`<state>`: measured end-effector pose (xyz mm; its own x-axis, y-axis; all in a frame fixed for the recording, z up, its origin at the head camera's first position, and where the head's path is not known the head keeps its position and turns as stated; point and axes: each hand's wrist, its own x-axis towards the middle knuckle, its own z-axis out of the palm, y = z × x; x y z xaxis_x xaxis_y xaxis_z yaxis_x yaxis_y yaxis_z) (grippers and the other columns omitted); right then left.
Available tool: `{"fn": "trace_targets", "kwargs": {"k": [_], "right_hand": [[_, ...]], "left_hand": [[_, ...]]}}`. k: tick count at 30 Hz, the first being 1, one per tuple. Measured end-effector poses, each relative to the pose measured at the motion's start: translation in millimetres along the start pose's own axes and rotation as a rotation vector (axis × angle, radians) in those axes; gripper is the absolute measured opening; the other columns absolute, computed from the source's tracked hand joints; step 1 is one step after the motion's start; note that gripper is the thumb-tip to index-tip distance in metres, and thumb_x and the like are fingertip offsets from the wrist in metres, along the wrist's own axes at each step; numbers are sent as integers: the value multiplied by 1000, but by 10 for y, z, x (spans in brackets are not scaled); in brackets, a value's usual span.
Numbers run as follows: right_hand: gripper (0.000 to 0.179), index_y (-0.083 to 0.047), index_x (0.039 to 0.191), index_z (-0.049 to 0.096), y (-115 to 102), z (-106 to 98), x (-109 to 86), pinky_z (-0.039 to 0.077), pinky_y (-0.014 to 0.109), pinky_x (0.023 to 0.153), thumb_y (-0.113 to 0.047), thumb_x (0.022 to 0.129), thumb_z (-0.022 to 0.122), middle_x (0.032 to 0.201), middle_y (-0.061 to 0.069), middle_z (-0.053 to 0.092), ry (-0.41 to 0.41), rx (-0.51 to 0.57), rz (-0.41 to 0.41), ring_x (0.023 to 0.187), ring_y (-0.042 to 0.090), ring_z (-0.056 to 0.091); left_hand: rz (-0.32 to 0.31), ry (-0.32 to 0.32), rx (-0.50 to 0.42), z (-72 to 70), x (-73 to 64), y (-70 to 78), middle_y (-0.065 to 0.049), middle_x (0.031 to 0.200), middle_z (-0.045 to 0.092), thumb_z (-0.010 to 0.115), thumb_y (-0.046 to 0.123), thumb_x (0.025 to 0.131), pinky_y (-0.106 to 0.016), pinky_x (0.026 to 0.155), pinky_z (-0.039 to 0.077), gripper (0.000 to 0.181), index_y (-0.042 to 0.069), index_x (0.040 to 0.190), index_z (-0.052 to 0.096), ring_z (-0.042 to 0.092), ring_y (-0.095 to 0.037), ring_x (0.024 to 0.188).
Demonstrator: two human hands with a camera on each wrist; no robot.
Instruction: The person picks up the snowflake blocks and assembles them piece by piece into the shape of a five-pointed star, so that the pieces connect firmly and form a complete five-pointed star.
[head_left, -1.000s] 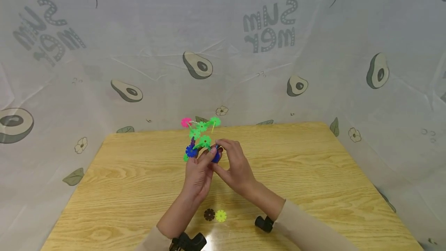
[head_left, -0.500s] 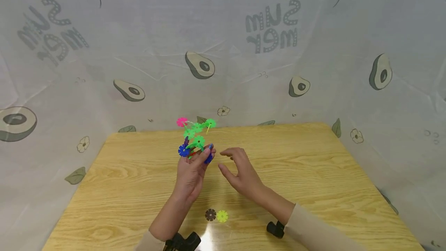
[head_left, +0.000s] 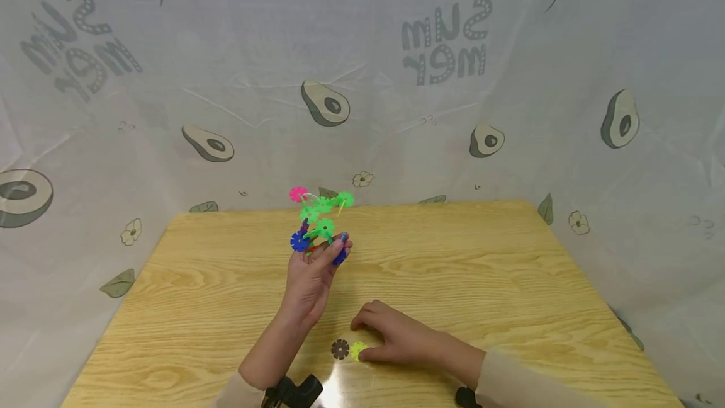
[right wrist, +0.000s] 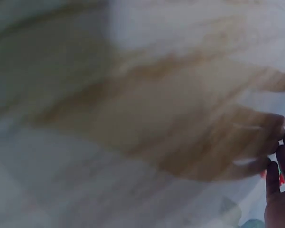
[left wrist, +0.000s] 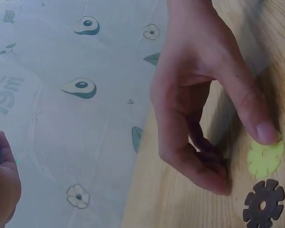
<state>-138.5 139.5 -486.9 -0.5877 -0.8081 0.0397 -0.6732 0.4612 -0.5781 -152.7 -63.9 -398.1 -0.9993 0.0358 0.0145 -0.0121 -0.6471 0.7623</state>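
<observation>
In the head view my left hand [head_left: 308,285] holds up a model of interlocking snowflake discs [head_left: 325,228], its thumb and fingers pinching near a blue disc [head_left: 339,257] at the lower right. Green, blue and pink discs stick out above that grip. My right hand [head_left: 399,335] is low over the table, fingers loosely bent, its thumb at the edge of a flat yellow disc [head_left: 355,349]. The left wrist view shows that thumb tip on the yellow disc [left wrist: 265,160], fingertips apart from it. Beside it lies a dark brown disc [head_left: 340,349].
The wooden table [head_left: 481,269] reaches back to a hanging sheet [head_left: 396,124] printed with avocados. A black wrist camera mount [head_left: 291,392] is at my left forearm. The right wrist view is mostly blurred, with the left-hand fingers [right wrist: 280,199] at its right edge.
My right hand has let go of the disc model and moved down toward me to the yellow disc. The left hand keeps hold of the model, shifted slightly left.
</observation>
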Motion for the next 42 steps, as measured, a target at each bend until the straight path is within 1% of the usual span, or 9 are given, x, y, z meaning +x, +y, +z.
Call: {"fn": "trace_targets", "kwargs": {"k": [3,7,11,16,19,23,31,37,42], "right_hand": [[33,-14,122,69,-19,37,18,53,25,101,-35,98,75,121,-3,67,18,6,-23,112,6,57],[21,-15,116,71,-40,74,41,52,19,94,-29,100,73,115,-5,67,4,32,-51,105,2,55],[16,-16,114,71,-49,92,48,50,15,91,-26,101,72,112,-5,67,-2,43,-44,101,0,53],[17,-16,113,71,-67,91,37,50,16,91,-27,100,73,112,-6,67,-4,41,-23,101,-1,52],[25,-17,115,70,-88,79,12,50,16,93,-34,99,74,114,-7,66,-13,34,-10,103,-1,51],[34,-18,121,68,-97,79,-31,50,17,97,-41,97,75,119,-8,63,-23,-11,-31,109,1,52],[25,-18,118,66,-81,106,-39,51,17,96,-34,101,71,117,-8,61,-17,-40,-50,108,2,52],[23,-16,115,65,-76,99,-24,48,13,92,-33,100,72,113,-7,60,-14,-91,-79,103,1,48],[24,-14,113,63,-72,-22,-10,48,12,86,-32,100,71,108,-6,59,16,-125,-53,98,1,46]], "left_hand": [[2,-3,6,14,1,11,1,100,80,60,-8,101,-25,96,62,34,9,130,54,79,-12,95],[-7,-7,11,33,-4,20,1,100,80,60,-9,101,-24,95,62,36,9,131,53,79,-13,95],[-20,-10,9,57,-10,25,1,100,80,59,-9,101,-25,96,62,39,9,135,50,79,-13,96],[-24,-10,16,74,-17,29,1,101,80,58,-8,102,-24,96,62,41,10,137,49,79,-13,96],[-24,-12,20,71,-18,26,1,102,80,58,-8,102,-24,96,62,41,10,137,49,79,-13,97],[-24,-7,23,66,-16,19,1,102,80,59,-8,102,-25,97,62,41,10,137,49,79,-13,97],[-36,-12,22,95,-27,13,0,102,79,59,-9,101,-26,96,62,49,14,142,44,79,-16,99],[-39,-21,29,79,-28,12,0,103,80,58,-9,102,-25,95,62,48,12,143,46,79,-15,99],[-44,-26,26,70,-37,20,-1,104,80,57,-9,102,-26,97,62,47,10,143,46,79,-15,99]]}}
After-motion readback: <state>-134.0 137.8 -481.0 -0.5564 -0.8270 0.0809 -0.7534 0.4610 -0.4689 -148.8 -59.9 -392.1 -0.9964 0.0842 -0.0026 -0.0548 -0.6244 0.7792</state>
